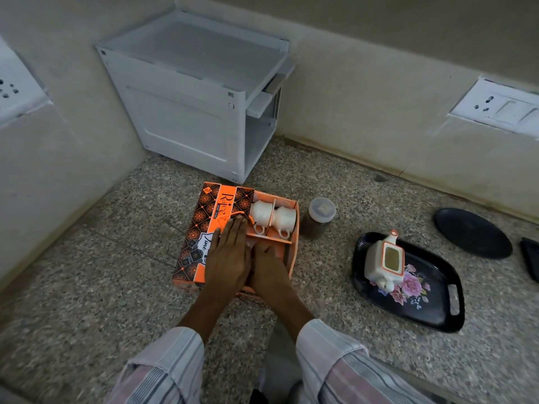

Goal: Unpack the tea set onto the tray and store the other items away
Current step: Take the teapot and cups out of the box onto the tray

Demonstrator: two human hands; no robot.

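A grey cabinet [201,91] stands in the corner at the back left. In front of it an orange box [204,228] lies on the speckled floor, its lid slid to the left. The left hand [227,258] rests flat on the lid, fingers straight. The right hand [269,268] reaches into the box; I cannot tell what its fingers hold. Two white cups [274,217] sit in the far compartments. A jar [319,218] stands just beside the box. Further right, the teapot [383,263] sits on a black flowered tray [431,301], with a black plate [472,233] beyond.
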